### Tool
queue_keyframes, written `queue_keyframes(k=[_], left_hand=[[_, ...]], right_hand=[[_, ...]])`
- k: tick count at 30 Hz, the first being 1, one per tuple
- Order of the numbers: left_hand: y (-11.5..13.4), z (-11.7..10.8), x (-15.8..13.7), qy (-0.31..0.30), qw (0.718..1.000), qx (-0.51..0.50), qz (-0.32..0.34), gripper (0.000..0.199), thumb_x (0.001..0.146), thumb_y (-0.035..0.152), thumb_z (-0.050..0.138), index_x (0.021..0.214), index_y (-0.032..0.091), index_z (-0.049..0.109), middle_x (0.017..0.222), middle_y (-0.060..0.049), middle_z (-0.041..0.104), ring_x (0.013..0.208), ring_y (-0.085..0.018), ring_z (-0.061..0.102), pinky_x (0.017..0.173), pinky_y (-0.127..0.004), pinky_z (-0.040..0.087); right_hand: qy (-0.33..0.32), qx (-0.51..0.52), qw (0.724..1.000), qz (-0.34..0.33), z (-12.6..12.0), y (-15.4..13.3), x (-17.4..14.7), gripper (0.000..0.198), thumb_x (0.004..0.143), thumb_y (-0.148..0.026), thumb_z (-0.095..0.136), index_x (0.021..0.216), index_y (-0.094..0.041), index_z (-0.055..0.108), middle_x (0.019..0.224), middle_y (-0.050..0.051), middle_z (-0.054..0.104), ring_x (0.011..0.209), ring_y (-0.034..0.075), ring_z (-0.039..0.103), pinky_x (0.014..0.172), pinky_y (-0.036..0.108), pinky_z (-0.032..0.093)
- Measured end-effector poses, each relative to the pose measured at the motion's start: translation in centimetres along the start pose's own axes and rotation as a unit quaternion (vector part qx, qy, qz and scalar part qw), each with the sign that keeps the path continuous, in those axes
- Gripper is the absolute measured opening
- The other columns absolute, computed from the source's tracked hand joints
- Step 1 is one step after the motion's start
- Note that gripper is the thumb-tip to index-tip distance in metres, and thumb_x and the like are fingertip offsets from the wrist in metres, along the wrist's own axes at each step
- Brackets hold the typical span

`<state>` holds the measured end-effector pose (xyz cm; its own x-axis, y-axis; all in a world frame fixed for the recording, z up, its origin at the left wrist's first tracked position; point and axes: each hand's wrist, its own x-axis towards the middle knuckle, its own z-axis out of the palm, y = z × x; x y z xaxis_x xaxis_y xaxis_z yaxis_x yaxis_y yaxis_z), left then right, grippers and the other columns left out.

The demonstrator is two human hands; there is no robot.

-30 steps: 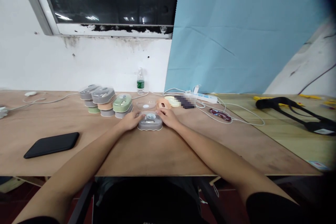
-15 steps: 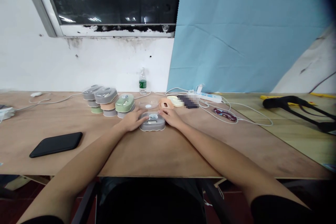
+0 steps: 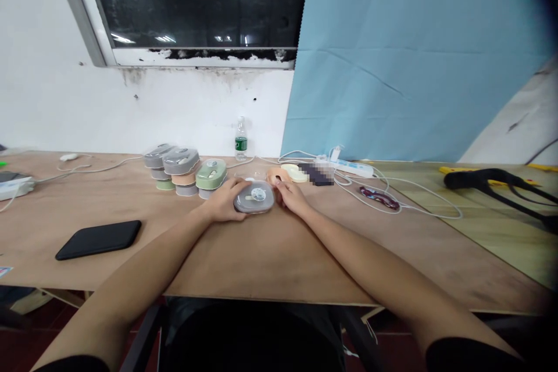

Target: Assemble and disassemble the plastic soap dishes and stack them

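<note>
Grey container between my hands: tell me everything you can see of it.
The grey container is a low, rounded oval with a shiny, see-through plastic-looking cover. On top are a round whitish sticker and a small pale bar. It looks closed, its top tipped toward the camera; whether its base touches the table cannot be told. The left hand grips its left end; the right hand is at its right end, contact unclear.
</note>
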<state>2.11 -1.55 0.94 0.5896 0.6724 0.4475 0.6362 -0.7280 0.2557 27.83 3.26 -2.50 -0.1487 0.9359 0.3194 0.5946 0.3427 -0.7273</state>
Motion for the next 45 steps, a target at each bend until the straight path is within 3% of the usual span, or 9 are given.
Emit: queue_keyframes(k=[4, 8, 15, 23, 31, 35, 39, 42, 45], left_hand=[[-1.1, -1.5, -0.2, 0.138, 0.987, 0.079, -0.034, 0.085, 0.064, 0.037, 0.073, 0.139, 0.02, 0.038, 0.136, -0.015, 0.04, 0.127, -0.034, 0.04, 0.107, -0.045, 0.034], [-2.7, -2.7, -0.7, 0.321, 0.923, 0.128, -0.17, 0.085, 0.064, 0.046, 0.076, 0.137, 0.021, 0.04, 0.132, -0.015, 0.041, 0.124, -0.034, 0.042, 0.104, -0.047, 0.035], [-3.4, -3.5, -0.8, 0.339, 0.868, 0.16, -0.325, 0.085, 0.063, 0.058, 0.074, 0.134, 0.023, 0.041, 0.138, -0.015, 0.037, 0.128, -0.038, 0.034, 0.105, -0.058, 0.027], [-3.6, -3.0, -0.8, 0.347, 0.875, 0.174, -0.29, 0.068, 0.074, 0.058, 0.067, 0.127, 0.018, 0.05, 0.141, -0.017, 0.037, 0.128, -0.038, 0.031, 0.102, -0.059, 0.025], [-4.4, -2.5, -0.9, 0.397, 0.873, 0.209, -0.193, 0.052, 0.077, 0.05, 0.066, 0.118, 0.019, 0.058, 0.136, -0.017, 0.043, 0.127, -0.036, 0.036, 0.103, -0.054, 0.026], [-3.1, -1.7, -0.8, 0.34, 0.916, 0.204, -0.055, 0.032, 0.082, 0.039, 0.062, 0.108, 0.02, 0.062, 0.127, -0.014, 0.052, 0.121, -0.031, 0.045, 0.102, -0.048, 0.03], [-0.8, 0.2, -0.2, 0.15, 0.974, 0.148, 0.089, 0.024, 0.088, 0.036, 0.053, 0.103, 0.02, 0.063, 0.113, -0.011, 0.061, 0.105, -0.024, 0.054, 0.091, -0.04, 0.04], [0.1, 1.8, 0.3, 0.018, 0.985, 0.103, 0.14, 0.027, 0.088, 0.038, 0.051, 0.102, 0.019, 0.064, 0.106, -0.009, 0.063, 0.097, -0.021, 0.057, 0.087, -0.035, 0.044], [0.0, 2.7, 0.5, -0.042, 0.987, 0.081, 0.132, 0.029, 0.087, 0.04, 0.052, 0.101, 0.019, 0.065, 0.106, -0.009, 0.064, 0.098, -0.022, 0.058, 0.088, -0.035, 0.045]], right_hand=[[-0.028, 0.036, 0.999, 0.006, -0.1, 0.3, 0.0, 0.061, 0.088, -0.068, 0.031, 0.08, -0.017, 0.063, 0.053, 0.001, 0.057, 0.047, 0.014, 0.053, 0.05, 0.025, 0.038], [-0.049, -0.01, 0.997, -0.055, 0.0, 0.2, -0.1, 0.049, 0.087, -0.061, 0.042, 0.074, -0.018, 0.061, 0.058, 0.0, 0.06, 0.058, 0.015, 0.056, 0.057, 0.025, 0.038], [-0.065, -0.036, 0.994, -0.075, 0.1, 0.4, -0.1, 0.04, 0.087, -0.052, 0.047, 0.074, -0.018, 0.062, 0.059, -0.001, 0.061, 0.059, 0.014, 0.053, 0.057, 0.024, 0.035], [-0.052, -0.054, 0.994, -0.077, 0.2, 0.3, -0.1, 0.035, 0.087, -0.048, 0.048, 0.076, -0.018, 0.064, 0.061, -0.001, 0.061, 0.06, 0.014, 0.052, 0.057, 0.023, 0.034], [0.07, -0.1, 0.99, -0.075, -0.2, 0.3, 0.0, 0.025, 0.085, -0.04, 0.05, 0.081, -0.021, 0.065, 0.068, -0.001, 0.063, 0.063, 0.013, 0.055, 0.058, 0.023, 0.034], [0.105, -0.13, 0.984, -0.058, -0.6, 0.5, 0.3, 0.022, 0.084, -0.038, 0.052, 0.087, -0.022, 0.066, 0.069, -0.001, 0.064, 0.065, 0.015, 0.057, 0.06, 0.025, 0.036], [0.158, -0.173, 0.97, -0.066, -1.6, 1.6, 1.2, 0.024, 0.087, -0.033, 0.046, 0.096, -0.021, 0.066, 0.09, 0.005, 0.068, 0.083, 0.019, 0.061, 0.073, 0.028, 0.043], [0.17, -0.204, 0.963, -0.041, -2.7, 3.4, 2.0, 0.034, 0.087, -0.021, 0.041, 0.113, -0.018, 0.062, 0.115, 0.01, 0.062, 0.103, 0.022, 0.058, 0.086, 0.031, 0.044], [0.124, -0.235, 0.964, 0.008, -3.5, 5.1, 2.6, 0.043, 0.085, -0.016, 0.041, 0.125, -0.016, 0.056, 0.126, 0.013, 0.057, 0.112, 0.024, 0.056, 0.091, 0.033, 0.043]])
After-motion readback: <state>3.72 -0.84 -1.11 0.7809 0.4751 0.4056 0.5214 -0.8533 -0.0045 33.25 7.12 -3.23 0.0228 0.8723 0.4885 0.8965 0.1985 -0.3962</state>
